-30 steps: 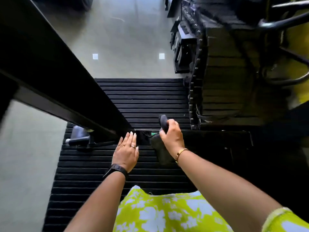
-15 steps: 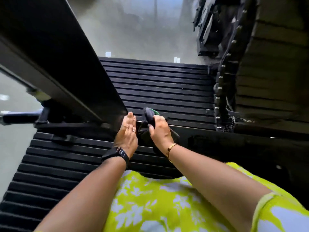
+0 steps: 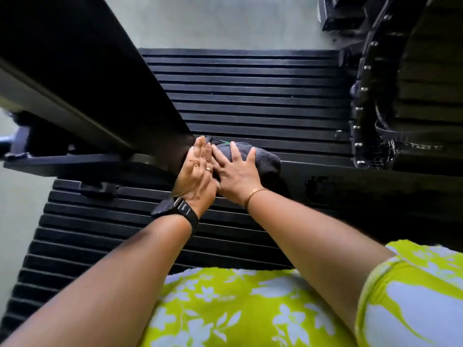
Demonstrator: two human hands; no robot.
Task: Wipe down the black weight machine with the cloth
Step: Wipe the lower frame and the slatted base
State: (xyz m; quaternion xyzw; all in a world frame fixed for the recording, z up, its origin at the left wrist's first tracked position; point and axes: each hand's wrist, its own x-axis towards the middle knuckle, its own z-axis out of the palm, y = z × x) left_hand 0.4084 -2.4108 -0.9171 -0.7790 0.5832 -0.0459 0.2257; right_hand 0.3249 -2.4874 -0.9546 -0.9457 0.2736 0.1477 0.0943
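The black weight machine fills the view: a thick slanted beam [image 3: 82, 78] at upper left meets a low horizontal base bar [image 3: 338, 176]. A dark grey cloth [image 3: 265, 160] lies bunched on that bar by the joint. My right hand [image 3: 236, 171] presses down on the cloth with its fingers spread and straight. My left hand [image 3: 198, 171], with rings and a black watch, rests flat with straight fingers against the foot of the beam, touching the right hand's thumb side.
A black ribbed floor mat [image 3: 250, 96] lies under the machine, on a pale grey floor [image 3: 225, 21]. The weight stack with metal pins [image 3: 370, 101] stands at right. A side bracket with a handle [image 3: 22, 144] sticks out at left. My yellow floral clothing [image 3: 238, 306] fills the bottom.
My right hand, earlier gripping the bunched cloth, has spread flat on top of it on the base bar. The left hand stays at the foot of the beam. The view has moved closer.
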